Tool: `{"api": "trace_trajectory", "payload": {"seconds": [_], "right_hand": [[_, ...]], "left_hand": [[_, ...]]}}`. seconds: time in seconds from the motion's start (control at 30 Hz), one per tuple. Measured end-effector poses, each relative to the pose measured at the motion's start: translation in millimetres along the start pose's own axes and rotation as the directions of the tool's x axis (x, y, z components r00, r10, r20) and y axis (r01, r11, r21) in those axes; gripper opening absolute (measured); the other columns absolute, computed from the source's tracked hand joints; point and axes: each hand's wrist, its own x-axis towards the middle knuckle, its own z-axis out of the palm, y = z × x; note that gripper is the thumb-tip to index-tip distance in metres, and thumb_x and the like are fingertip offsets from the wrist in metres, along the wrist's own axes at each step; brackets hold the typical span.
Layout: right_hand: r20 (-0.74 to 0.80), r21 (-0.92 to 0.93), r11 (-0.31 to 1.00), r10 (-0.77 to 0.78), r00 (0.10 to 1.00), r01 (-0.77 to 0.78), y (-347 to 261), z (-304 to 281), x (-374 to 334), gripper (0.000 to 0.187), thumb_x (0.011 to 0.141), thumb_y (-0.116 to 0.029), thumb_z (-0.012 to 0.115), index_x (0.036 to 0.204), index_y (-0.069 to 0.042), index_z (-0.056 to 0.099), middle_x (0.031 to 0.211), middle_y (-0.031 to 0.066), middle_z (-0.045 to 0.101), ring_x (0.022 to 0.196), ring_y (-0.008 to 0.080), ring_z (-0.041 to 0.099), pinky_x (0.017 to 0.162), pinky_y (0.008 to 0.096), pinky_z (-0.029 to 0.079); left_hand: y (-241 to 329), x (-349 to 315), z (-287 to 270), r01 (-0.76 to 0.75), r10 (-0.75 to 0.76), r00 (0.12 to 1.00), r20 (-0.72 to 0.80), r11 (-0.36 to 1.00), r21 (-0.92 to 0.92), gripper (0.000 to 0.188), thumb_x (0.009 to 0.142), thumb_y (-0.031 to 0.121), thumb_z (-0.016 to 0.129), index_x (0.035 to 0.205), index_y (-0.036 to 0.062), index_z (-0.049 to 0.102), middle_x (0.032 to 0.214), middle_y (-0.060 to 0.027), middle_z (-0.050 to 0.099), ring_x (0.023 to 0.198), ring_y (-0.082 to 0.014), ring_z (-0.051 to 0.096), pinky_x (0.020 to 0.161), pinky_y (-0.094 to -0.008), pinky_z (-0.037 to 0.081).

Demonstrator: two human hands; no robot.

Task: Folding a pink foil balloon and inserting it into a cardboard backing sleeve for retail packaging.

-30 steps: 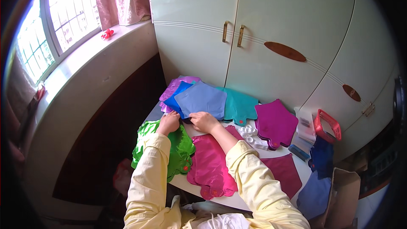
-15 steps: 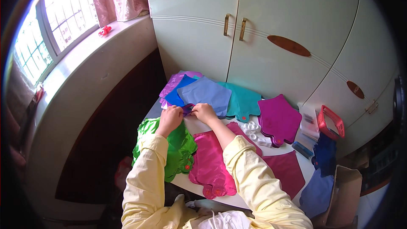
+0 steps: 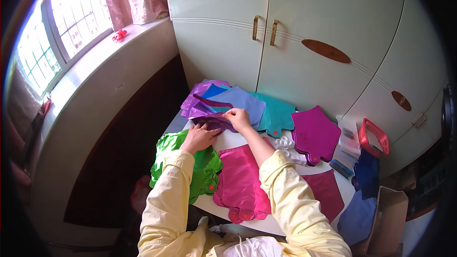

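Observation:
A dark purple shiny fabric piece (image 3: 216, 123) lies at the back left of the table, with a dark magenta strap-like strip (image 3: 209, 103) arching up from it. My right hand (image 3: 238, 119) pinches the piece's right edge and holds it slightly raised. My left hand (image 3: 200, 138) rests on its near edge with the fingers stretched out. Close to my left hand lies a stack of shiny green pieces (image 3: 183, 154). Pink pieces (image 3: 240, 176) with rounded tabs spread between my forearms. Behind the purple piece are a grey-blue piece (image 3: 243, 100) and lilac pieces (image 3: 190, 107).
Teal pieces (image 3: 281, 112), a magenta stack (image 3: 314, 131) and white small parts (image 3: 285, 145) lie to the right. A red plastic basket (image 3: 373, 138) stands at the table's right end, above an open cardboard box (image 3: 388, 219). A white cabinet (image 3: 323, 24) rises behind the table.
The purple piece has been spread out and its strip now arches upward. My right hand has moved slightly right and up; my left hand has come nearer and flattened onto the fabric.

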Motion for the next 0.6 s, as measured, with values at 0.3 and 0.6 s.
{"api": "trace_trajectory", "payload": {"seconds": [0.3,0.6], "right_hand": [[-0.222,-0.012,0.991,-0.134,0.966,0.135,-35.2,-25.4,23.8,0.016,0.083,-0.018,0.064,0.081,-0.003,0.067,0.072,0.0112,0.069,0.064,0.0213,0.067,0.06,0.0337,0.05],[-0.61,0.127,0.987,-0.004,0.793,0.103,-62.1,-92.9,59.7,0.022,0.088,-0.022,0.068,0.088,-0.001,0.065,0.074,0.0018,0.063,0.068,0.011,0.055,0.064,0.0284,0.045]], "left_hand": [[3.0,-6.0,-5.5,0.025,-0.025,0.999,0.048,1.0,0.003,0.047,0.088,0.046,0.054,0.134,0.0366,0.053,0.137,-0.0256,0.047,0.125,-0.04,0.046,0.102,-0.0503,0.035],[7.1,-7.1,-9.5,0.043,-0.043,0.997,0.063,0.999,-0.005,0.052,0.084,0.049,0.058,0.135,0.037,0.052,0.141,-0.0253,0.042,0.128,-0.0403,0.042,0.103,-0.0505,0.035]]}}
